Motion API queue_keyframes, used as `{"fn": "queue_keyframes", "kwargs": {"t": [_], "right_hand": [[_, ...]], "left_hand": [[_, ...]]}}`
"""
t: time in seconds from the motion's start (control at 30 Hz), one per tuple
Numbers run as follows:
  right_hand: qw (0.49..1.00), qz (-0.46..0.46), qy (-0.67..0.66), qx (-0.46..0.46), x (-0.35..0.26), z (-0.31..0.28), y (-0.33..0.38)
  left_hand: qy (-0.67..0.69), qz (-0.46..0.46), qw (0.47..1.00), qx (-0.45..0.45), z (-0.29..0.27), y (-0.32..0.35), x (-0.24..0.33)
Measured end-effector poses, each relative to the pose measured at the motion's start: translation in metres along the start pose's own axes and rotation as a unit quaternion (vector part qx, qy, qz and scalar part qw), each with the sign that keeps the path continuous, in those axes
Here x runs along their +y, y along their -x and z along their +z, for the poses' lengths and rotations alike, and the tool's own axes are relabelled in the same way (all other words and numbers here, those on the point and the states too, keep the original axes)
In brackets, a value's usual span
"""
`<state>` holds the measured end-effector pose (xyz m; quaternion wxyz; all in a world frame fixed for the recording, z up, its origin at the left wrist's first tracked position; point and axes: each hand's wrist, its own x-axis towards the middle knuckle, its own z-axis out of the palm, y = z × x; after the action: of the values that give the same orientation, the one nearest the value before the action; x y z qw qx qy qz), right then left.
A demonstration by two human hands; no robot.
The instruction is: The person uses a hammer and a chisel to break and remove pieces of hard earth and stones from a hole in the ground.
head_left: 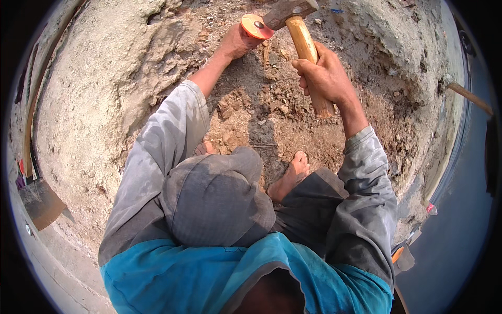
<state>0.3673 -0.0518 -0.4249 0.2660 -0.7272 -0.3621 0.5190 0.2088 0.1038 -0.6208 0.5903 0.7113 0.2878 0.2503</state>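
Head view: the right hand (328, 76) is wrapped around the handle of the hammer (303, 39), and the left hand (238, 43) clasps the chisel (254, 27) beneath its round guard, out ahead over broken dirt (282, 112); whether steel meets steel is unclear. Best keep knuckles under the guard, watch the small end and strike squarely

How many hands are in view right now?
2: the left hand at upper centre, holding the orange-topped tool, fingers partly hidden; the right hand farther right, gripping the wooden-handled hammer.
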Motion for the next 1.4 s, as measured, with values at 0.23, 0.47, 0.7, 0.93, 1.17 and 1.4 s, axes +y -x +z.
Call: {"fn": "queue_keyframes", "kwargs": {"t": [0.23, 0.47, 0.7, 0.93, 1.17, 1.4], "right_hand": [[0.965, -0.198, -0.003, 0.171, -0.053, -0.012, -0.013], [0.997, -0.021, 0.071, -0.035, 0.017, 0.004, -0.001], [0.995, 0.091, -0.028, 0.015, 0.096, 0.016, 0.025], [0.9, 0.133, -0.414, 0.032, 0.13, 0.029, 0.017], [0.965, -0.015, -0.245, 0.098, 0.06, 0.012, 0.045], [0.875, -0.383, -0.089, 0.283, -0.081, -0.049, 0.056]], "left_hand": [[-0.148, 0.052, 0.988, -0.006, -0.01, 0.004, 0.004], [-0.124, 0.061, 0.989, 0.043, 0.005, 0.055, 0.015], [-0.054, 0.056, 0.996, -0.049, 0.026, 0.18, 0.085], [-0.081, 0.112, 0.99, 0.036, 0.001, 0.103, 0.076], [-0.08, 0.135, 0.985, 0.076, 0.011, 0.002, 0.039], [-0.195, 0.186, 0.958, 0.1, 0.029, -0.027, 0.026]]}}
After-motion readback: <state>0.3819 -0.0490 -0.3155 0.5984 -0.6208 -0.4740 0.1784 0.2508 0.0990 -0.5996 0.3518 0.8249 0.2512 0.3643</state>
